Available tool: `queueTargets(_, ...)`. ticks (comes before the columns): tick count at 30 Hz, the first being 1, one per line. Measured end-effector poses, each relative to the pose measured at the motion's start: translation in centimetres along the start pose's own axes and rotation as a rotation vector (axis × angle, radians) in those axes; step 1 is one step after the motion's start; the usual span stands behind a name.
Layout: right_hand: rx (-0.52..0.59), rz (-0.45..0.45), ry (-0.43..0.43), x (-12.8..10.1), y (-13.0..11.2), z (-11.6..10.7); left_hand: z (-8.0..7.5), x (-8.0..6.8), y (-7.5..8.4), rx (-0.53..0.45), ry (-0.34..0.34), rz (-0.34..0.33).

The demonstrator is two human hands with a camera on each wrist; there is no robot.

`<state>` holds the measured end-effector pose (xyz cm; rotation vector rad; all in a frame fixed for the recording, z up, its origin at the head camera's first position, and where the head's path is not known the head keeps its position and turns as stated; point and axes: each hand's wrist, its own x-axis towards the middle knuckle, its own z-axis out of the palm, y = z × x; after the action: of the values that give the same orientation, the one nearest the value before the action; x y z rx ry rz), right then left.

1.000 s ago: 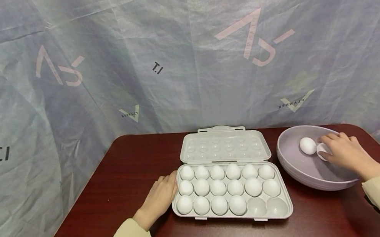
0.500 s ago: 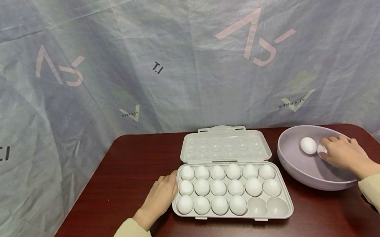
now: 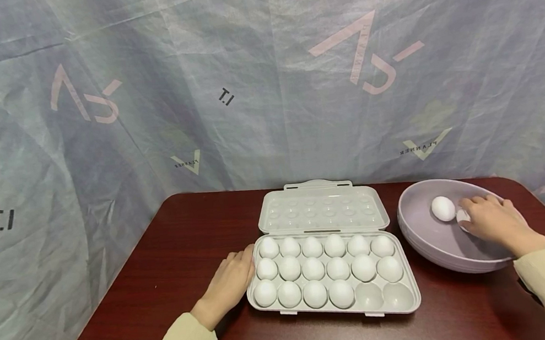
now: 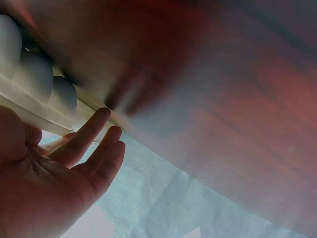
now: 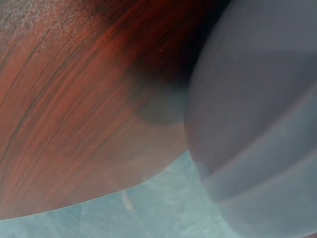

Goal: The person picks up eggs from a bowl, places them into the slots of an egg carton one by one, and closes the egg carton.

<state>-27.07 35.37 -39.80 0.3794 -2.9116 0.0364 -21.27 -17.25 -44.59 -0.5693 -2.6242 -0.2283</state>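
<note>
Mid-pickup: right hand down in the lavender bowl, fingers curled round one egg, second egg just beside it. Left hand lay flat and relaxed against the egg tray on the table. Probably needed a gentle lift over to one of two vacant front-right cups next
</note>
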Motion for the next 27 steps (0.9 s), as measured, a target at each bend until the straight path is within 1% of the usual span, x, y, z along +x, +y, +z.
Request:
queueTargets(5,-0.013,0.007,-0.003,-0.05,-0.08,0.04,0.07,-0.02,-0.06,0.006,0.012,0.010)
queueTargets(16,-0.039,-0.027,-0.015,-0.39,-0.13,0.21,0.11,0.04,-0.12,0.002,0.015,0.016)
queueTargets(21,-0.050,-0.015,-0.009,-0.45,-0.17,0.32,0.10,0.04,-0.10,0.001,0.014,0.015)
queueTargets(27,-0.038,0.003,-0.005,-0.52,-0.14,0.28,0.03,-0.01,-0.10,0.000,0.012,0.014)
